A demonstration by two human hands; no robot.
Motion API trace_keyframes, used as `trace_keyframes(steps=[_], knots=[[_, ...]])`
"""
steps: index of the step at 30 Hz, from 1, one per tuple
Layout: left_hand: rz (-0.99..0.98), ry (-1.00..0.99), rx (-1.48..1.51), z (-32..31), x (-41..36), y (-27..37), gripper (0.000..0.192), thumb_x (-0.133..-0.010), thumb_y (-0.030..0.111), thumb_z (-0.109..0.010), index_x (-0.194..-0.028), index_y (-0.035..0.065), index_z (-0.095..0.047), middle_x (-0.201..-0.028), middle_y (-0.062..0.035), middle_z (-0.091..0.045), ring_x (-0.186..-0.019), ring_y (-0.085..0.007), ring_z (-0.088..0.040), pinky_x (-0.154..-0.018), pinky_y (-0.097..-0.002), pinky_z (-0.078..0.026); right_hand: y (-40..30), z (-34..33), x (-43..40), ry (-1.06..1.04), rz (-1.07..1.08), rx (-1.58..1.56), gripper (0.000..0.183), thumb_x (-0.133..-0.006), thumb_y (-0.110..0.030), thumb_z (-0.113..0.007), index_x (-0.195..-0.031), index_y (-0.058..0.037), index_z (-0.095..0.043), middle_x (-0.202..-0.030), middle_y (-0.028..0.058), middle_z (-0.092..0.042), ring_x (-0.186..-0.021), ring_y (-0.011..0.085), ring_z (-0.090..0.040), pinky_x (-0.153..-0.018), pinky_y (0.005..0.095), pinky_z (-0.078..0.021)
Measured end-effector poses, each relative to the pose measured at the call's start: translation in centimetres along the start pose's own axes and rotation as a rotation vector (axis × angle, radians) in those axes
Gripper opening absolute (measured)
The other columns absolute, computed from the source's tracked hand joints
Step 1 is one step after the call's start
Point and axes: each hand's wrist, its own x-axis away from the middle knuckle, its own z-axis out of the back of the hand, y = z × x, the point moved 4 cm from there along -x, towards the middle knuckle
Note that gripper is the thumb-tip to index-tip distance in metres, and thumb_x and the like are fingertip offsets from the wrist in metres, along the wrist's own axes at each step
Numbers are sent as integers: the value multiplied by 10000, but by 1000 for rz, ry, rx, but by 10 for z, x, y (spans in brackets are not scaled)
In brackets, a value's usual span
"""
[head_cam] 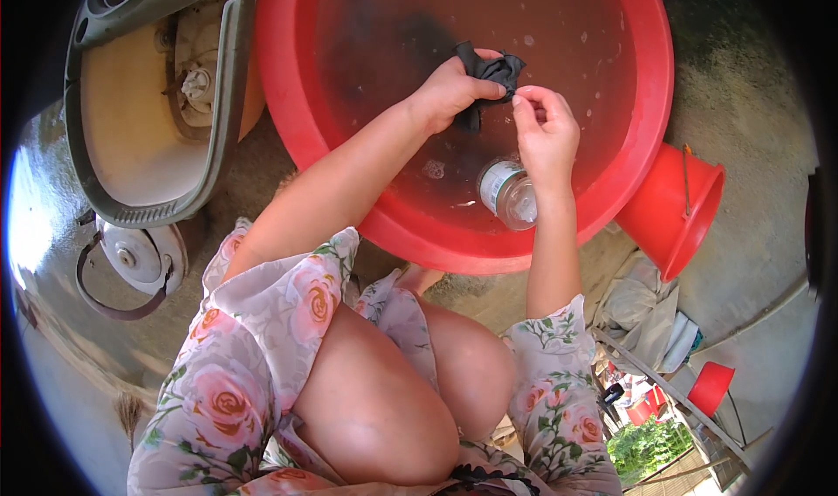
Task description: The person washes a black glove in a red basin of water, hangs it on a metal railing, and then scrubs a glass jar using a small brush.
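Observation:
My left hand [452, 93] grips a bunched dark grey cloth [494, 73] above the water, thumb pressed over it. Thumb and forefinger of my right hand [546, 119] pinch at the cloth's right edge; the bit between the fingertips is very small. Both hands are over a large red plastic basin [452, 257] holding murky, brownish water with specks of foam. A darker patch shows under the surface to the left, too blurred to name. In the water near the basin's front rim, a clear plastic jar [514, 191] with a printed label lies tilted, partly behind my right wrist.
Left of the basin stands an open appliance tub [144, 149] with a grey rim, probably a washing machine. A metal kettle [141, 254] sits below it. To the right, a red bucket [674, 208] lies tipped against the basin. Crumpled plastic sheeting [632, 296] is on the concrete floor [740, 116].

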Motion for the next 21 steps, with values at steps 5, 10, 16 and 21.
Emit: trace_keyframes(steps=[5,10,16,21], knots=[[30,-56,43,-2,3,2,498,-679,-37,-630,-1145,6,-461,-993,-54,-549,-890,-146,-538,-805,-271,-434,0,4,-2,4,120,238,109,-763,-125,-569,-816,-35,-600,-742,112,-568,-640,219,-555,-598,294,-442],[-4,-111,-6,-6,3,5,490,-678,-38,-626,-1142,13,-474,-990,-56,-549,-883,-143,-539,-784,-271,-442,9,4,-3,-62,-114,17,94,-743,-66,-581,-801,7,-589,-682,75,-579,-605,152,-541,-570,262,-437],[4,-8,44,3,5,5,465,-683,-42,-607,-1125,4,-471,-990,-64,-547,-866,-158,-552,-763,-275,-460,16,-11,2,-94,-233,-211,43,-709,0,-548,-744,18,-565,-617,8,-542,-549,57,-473,-487,201,-394],[47,-38,114,-5,5,3,479,-694,-23,-614,-1139,4,-438,-980,-73,-547,-875,-167,-556,-770,-283,-466,36,-6,4,-23,-656,-945,47,-719,-36,-525,-752,-13,-547,-640,10,-522,-536,66,-474,-478,190,-386]])
